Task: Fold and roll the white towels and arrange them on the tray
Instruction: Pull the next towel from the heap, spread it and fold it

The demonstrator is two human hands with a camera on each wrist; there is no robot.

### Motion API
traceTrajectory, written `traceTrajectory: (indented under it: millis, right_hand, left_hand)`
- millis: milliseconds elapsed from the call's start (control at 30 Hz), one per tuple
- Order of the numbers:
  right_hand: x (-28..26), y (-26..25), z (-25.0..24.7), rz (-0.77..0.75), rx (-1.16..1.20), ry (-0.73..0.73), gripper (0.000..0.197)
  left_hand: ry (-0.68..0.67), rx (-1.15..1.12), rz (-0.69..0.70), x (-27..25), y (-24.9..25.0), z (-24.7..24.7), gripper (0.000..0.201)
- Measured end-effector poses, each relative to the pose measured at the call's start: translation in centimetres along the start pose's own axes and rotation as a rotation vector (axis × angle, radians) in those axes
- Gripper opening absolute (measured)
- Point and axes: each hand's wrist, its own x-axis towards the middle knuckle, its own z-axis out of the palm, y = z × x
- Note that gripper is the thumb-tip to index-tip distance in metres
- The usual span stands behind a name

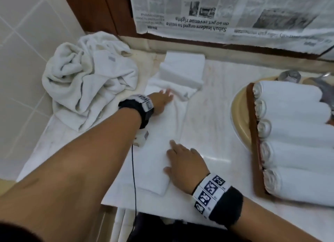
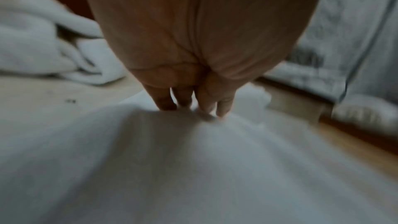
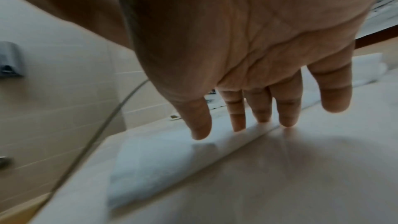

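Note:
A white towel [image 1: 160, 133] lies folded into a long strip on the counter, running away from me. My left hand [image 1: 162, 100] lies flat on its far part, straight fingers [image 2: 163, 103] pressing the cloth [image 2: 172, 159]. My right hand [image 1: 182, 162] rests with spread fingers [image 3: 237, 118] on the strip's right edge [image 3: 172, 156] near the front. Several rolled white towels [image 1: 292, 133] lie side by side on a brown tray [image 1: 254, 133] at the right. Both hands hold nothing.
A crumpled heap of white towels [image 1: 86, 82] sits at the back left against the tiled wall. A small stack of folded towels [image 1: 182, 70] lies beyond the strip. Newspaper [image 1: 226, 12] covers the back wall. The tray rests over a cream basin [image 1: 238, 111].

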Motion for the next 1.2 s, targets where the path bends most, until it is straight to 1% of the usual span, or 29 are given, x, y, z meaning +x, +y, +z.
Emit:
traceTrajectory:
  millis: [100,133,200,233,267,300,333,367,433,467,500,567,633,733,800,833,867,933,967,1067,1133,1200]
  right_hand:
    - [1.3,-0.1,-0.3,0.127,0.001,0.02,0.063]
    - [1.7,0.0,-0.6,0.176,0.002,0.023,0.067]
    - [2.5,-0.3,-1.0,0.247,-0.008,0.035,0.074]
    - [3.0,-0.5,-1.2,0.276,-0.013,0.042,0.077]
    - [3.4,-0.9,-1.4,0.303,-0.013,0.046,0.079]
    - [3.7,-1.3,-1.6,0.334,-0.018,0.052,0.079]
    - [3.8,-1.9,-1.5,0.363,-0.038,0.072,0.076]
    - [3.7,-2.6,-1.3,0.379,-0.075,0.116,0.07]
    - [2.5,-4.3,0.3,0.354,-0.129,0.235,0.048]
    - [1.6,-5.1,1.5,0.327,-0.122,0.279,0.042]
    - [0.6,-5.8,2.8,0.298,-0.084,0.302,0.041]
    - [-1.6,-6.5,5.0,0.282,0.031,0.288,0.051]
    - [-3.4,-6.6,6.9,0.284,0.093,0.249,0.072]
    - [-5.3,-6.5,9.4,0.245,0.055,0.174,0.106]
    - [-6.2,-6.0,10.5,0.23,0.004,0.165,0.115]
    - [-6.7,-5.8,10.8,0.222,-0.012,0.183,0.114]
    - [-7.2,-5.7,11.0,0.214,-0.019,0.214,0.108]
    - [-8.2,-5.7,11.3,0.195,0.002,0.283,0.09]
    - [-8.7,-5.7,11.5,0.183,0.02,0.304,0.084]
    - [-10.1,-5.1,12.5,0.149,0.072,0.352,0.076]
    - [-10.7,-4.4,13.2,0.108,0.12,0.405,0.072]
    - [-11.2,-3.5,13.8,0.091,0.171,0.448,0.068]
  left_hand:
    - [0.207,-0.31,0.148,-4.3,-1.3,1.5,0.057]
    - [0.271,-0.373,0.181,-6.3,-1.7,2.5,0.05]
    - [0.369,-0.382,0.208,-10.8,-2.9,5.8,0.034]
    - [0.363,-0.35,0.211,-13.1,-3.6,7.6,0.032]
    - [0.31,-0.317,0.208,-15.1,-4.4,9.6,0.033]
    - [0.242,-0.277,0.196,-17.0,-4.9,11.3,0.038]
    - [0.208,-0.227,0.19,-18.3,-5.5,12.8,0.045]
    - [0.207,-0.178,0.192,-19.3,-5.8,14.0,0.049]
    - [0.212,-0.119,0.189,-20.8,-5.8,15.2,0.052]
    - [0.207,-0.099,0.176,-21.4,-5.5,15.4,0.055]
    - [0.2,-0.075,0.156,-21.7,-5.2,15.5,0.06]
    - [0.197,-0.005,0.132,-22.0,-4.7,15.7,0.071]
    - [0.194,0.071,0.141,-22.4,-4.0,16.3,0.084]
    - [0.176,0.201,0.182,-23.2,-3.0,17.3,0.105]
    - [0.181,0.223,0.192,-23.7,-2.5,18.2,0.105]
    - [0.188,0.228,0.198,-23.9,-2.4,18.6,0.103]
    - [0.202,0.241,0.202,-24.2,-2.3,19.0,0.1]
    - [0.262,0.229,0.208,-24.3,-2.1,20.0,0.095]
    - [0.305,0.205,0.234,-24.4,-2.1,20.4,0.093]
    - [0.382,0.129,0.292,-24.6,-1.5,21.0,0.09]
    - [0.397,0.094,0.285,-25.0,-1.1,21.4,0.079]
    - [0.406,0.034,0.263,-25.3,-0.8,22.1,0.06]
